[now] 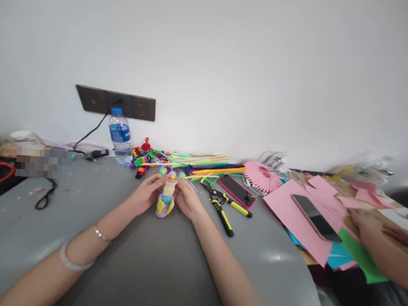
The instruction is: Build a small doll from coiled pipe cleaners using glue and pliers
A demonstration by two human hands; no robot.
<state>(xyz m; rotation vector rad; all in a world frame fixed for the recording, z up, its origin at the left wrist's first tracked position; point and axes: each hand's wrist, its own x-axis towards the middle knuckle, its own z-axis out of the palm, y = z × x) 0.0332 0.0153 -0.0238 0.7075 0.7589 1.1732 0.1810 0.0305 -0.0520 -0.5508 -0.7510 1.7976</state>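
Note:
A small pipe-cleaner figure (167, 198) stands upright on the grey table, with a pale beige middle, a blue band, yellow side pieces and a lilac base. Two round blue-and-yellow pieces stick out at its top. My left hand (148, 195) grips its upper part from the left, fingers closed near the left round piece. From the other side my right hand (188, 198) closes on it below the right round piece. Some fingertips of both hands are hidden behind the figure. Just right of my right hand lie yellow-and-black wire strippers (224, 205).
Behind my hands lie colourful pipe cleaners (210, 165), a heap of small fuzzy pieces (146, 157) and a water bottle (120, 138). A pink-edged phone (236, 191) lies beyond the strippers. At right, another person's hand (366, 225) rests by pink paper (300, 225) and a second phone (314, 217).

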